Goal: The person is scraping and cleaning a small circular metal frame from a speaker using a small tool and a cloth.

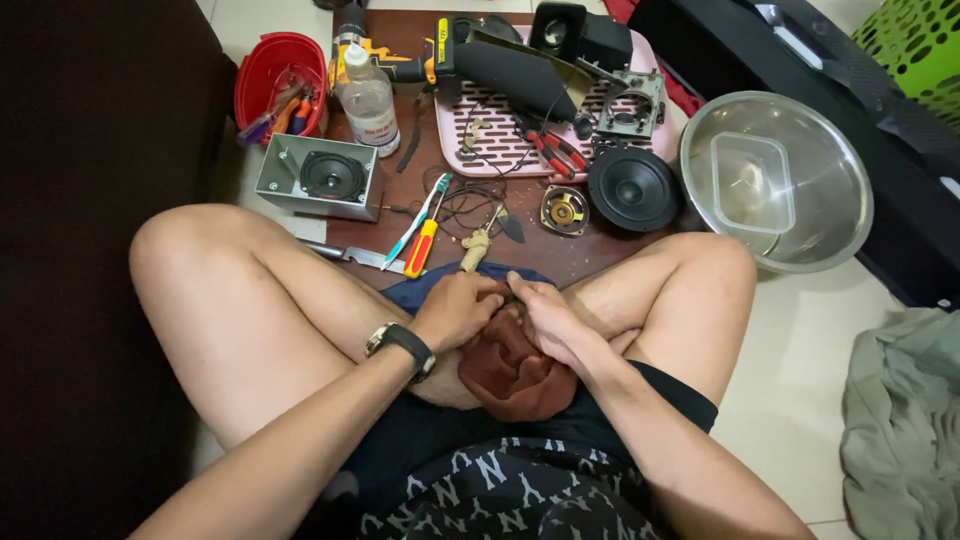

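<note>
A person sits cross-legged on a pale tiled floor, seen from above, bare knees spread to either side. In front of the knees lies a dark brown wooden board (560,255) crowded with parts and tools.

Largest on the right is a round stainless steel bowl (778,180) holding a clear square plastic tub (752,183). A pink slotted plastic tray (500,130) sits at the far edge of the board, with a long black tube-shaped speaker casing (515,75) across it. Near the bowl rests a round black loudspeaker cone (632,188); on the left, a grey metal box with a small black speaker (320,177). Behind that stand a red plastic tub of tools (272,80) and a clear plastic bottle with a white cap (369,100). Smaller still: a little brass-coloured speaker driver (564,210) and a screwdriver with a red and yellow handle (422,247).

In the lap, both hands meet over a rust-brown cloth (515,365). The left hand (458,308), wearing a black wristwatch (400,342), is curled closed on the cloth's upper edge. The right hand (545,315) lies beside it, fingers folded into the same bunch of cloth. Whether something small is wrapped inside cannot be told.

The work in hand looks like wiping or gripping something with the cloth. A further move would likely need both hands to loosen and show what they hold.
</note>
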